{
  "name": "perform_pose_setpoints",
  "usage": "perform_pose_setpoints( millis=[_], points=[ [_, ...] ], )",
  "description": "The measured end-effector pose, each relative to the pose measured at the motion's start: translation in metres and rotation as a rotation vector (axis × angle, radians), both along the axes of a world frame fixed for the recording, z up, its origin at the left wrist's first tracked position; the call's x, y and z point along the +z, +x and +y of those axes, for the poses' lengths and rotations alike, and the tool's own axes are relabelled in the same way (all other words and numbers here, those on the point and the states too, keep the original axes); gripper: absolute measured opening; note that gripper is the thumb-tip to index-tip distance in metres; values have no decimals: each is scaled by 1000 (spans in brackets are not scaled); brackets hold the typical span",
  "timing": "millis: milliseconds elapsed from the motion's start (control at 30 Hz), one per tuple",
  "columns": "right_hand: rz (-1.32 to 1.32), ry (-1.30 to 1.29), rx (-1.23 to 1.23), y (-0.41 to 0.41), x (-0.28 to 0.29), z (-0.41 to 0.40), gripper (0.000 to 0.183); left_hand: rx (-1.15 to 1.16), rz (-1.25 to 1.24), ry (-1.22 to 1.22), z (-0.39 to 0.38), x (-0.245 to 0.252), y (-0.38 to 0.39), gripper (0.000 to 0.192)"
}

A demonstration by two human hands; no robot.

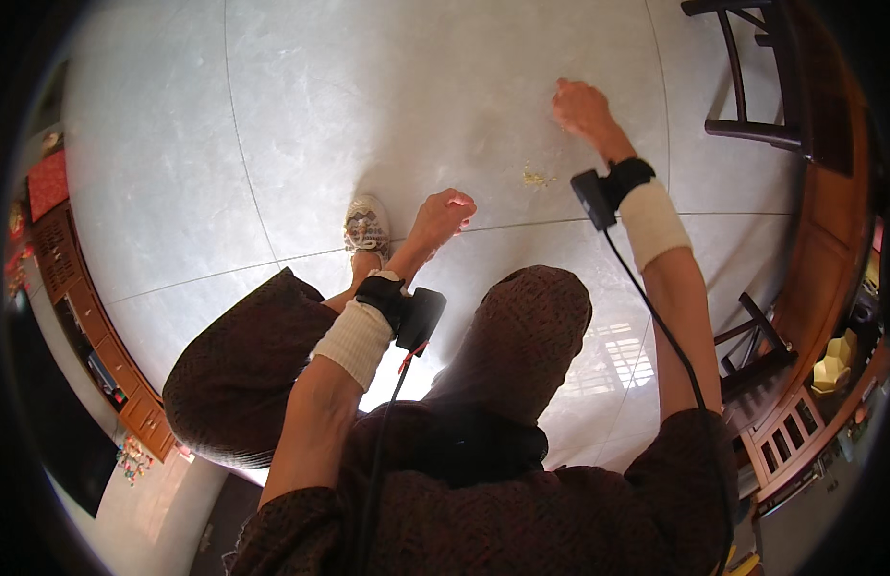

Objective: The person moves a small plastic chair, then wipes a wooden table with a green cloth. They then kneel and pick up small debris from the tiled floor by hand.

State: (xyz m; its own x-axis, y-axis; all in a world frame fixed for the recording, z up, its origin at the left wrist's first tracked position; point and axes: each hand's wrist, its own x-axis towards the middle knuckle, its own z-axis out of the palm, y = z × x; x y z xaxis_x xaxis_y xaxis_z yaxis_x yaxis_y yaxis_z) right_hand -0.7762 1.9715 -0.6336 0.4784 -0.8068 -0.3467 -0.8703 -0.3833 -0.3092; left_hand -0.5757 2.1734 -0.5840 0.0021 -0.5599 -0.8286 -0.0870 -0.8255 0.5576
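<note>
A small heap of yellowish crumbs (536, 178) lies on the grey tiled floor (445, 93). Above and to the right of it, my right hand (580, 108) reaches low over the tiles with its fingers curled under. A few yellow bits show by its lower edge; what is inside the curl is hidden. My left hand (441, 217) hangs between my left shoe (366, 225) and the crumbs. Its fingers are folded in, and nothing shows in them. Both wrists carry black strapped devices with cables over pale knitted cuffs.
My bent knees (535, 309) frame the lower middle. Dark wooden chairs (744, 129) stand at the right, beside wooden furniture (823, 237) holding a yellow container (834, 362). Along the left runs a wooden cabinet (92, 317) with drawers, next to a large black panel (56, 403).
</note>
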Motion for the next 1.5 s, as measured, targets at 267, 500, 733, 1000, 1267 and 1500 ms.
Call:
perform_pose_setpoints(
  millis=[267, 500, 733, 1000, 1267, 1500],
  points=[
    [-8, 101, 274, 23, -4, 82, 15, 14, 2, 46, 8, 1, 8, 27],
    [-3, -68, -66, -18, -2, 20, 17, 25, 11, 34, 5, 1, 7, 26],
    [-127, -81, 60, 16, -3, -3, 13, -42, -31, 17, 6, 11, 1, 26],
    [-74, -25, 403, 32, -8, 87, 15, 45, -33, 40, 9, 2, 4, 24],
    [49, 207, 114, -20, -17, 87, 15, 20, 19, 54, 11, -6, -3, 24],
    [-383, 981, -649, -17, 16, 100, 18, 22, 38, 12, 7, 1, -2, 24]
  ],
)
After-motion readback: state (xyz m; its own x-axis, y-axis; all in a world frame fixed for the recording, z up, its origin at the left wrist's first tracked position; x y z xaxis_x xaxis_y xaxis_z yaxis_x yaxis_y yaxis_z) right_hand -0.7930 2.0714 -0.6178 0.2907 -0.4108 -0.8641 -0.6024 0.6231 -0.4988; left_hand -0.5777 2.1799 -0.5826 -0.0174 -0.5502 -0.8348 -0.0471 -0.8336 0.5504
